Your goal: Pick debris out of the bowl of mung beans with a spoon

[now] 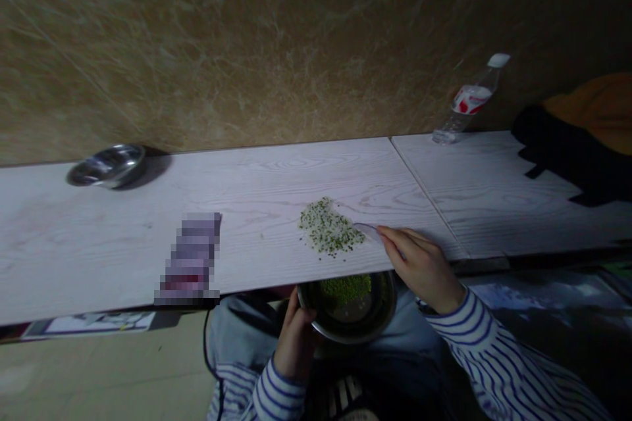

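Note:
My left hand [297, 335] grips the left rim of a metal bowl [353, 335], which sits just below the table's front edge, over my lap. Small green beans [347, 289] lie inside it, with a few white bits. My right hand [419, 263] is closed on the handle of a thin spoon [371, 228]. The spoon's head reaches the right side of a loose pile of mixed white grains and green beans [328, 227] on the white table [261, 184].
An empty-looking metal bowl [111, 166] stands tilted at the back left. A pixelated flat object [190, 260] lies at the front left. Near the wall on the right are a clear plastic bottle [467, 102] and a black and orange cloth item [577, 145].

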{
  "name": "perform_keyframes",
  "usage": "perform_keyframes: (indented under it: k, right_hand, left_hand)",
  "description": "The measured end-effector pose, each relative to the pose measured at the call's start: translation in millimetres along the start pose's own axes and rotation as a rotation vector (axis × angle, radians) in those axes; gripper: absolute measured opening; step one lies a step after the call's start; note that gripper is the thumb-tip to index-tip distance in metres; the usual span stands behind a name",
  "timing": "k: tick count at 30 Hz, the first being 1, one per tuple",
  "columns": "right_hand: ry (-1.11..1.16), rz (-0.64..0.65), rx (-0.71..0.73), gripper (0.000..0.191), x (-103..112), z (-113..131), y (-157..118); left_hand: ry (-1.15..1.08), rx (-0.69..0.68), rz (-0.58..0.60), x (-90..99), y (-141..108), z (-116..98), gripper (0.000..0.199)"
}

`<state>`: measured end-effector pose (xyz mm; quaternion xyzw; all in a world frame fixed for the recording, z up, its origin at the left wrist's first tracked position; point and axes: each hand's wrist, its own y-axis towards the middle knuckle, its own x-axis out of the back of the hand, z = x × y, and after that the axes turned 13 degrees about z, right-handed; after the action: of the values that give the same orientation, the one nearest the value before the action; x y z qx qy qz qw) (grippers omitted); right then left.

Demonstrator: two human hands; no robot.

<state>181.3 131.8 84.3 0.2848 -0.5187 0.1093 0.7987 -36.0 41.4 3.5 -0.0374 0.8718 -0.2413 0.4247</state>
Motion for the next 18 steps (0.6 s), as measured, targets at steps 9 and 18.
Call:
perform_keyframes:
  k: [9,18]
  right_hand:
    - [-0.101,0.040,0.074,0.028,5,5,-18]
    - [-0.090,0.049,0.122,0.031,3,17,-20]
  left_hand:
    - [-0.008,-0.013,-0.002,-0.1,-2,2,0.063]
    - [0.049,-0.006,-0.001,-0.5,-11,-3,0.067]
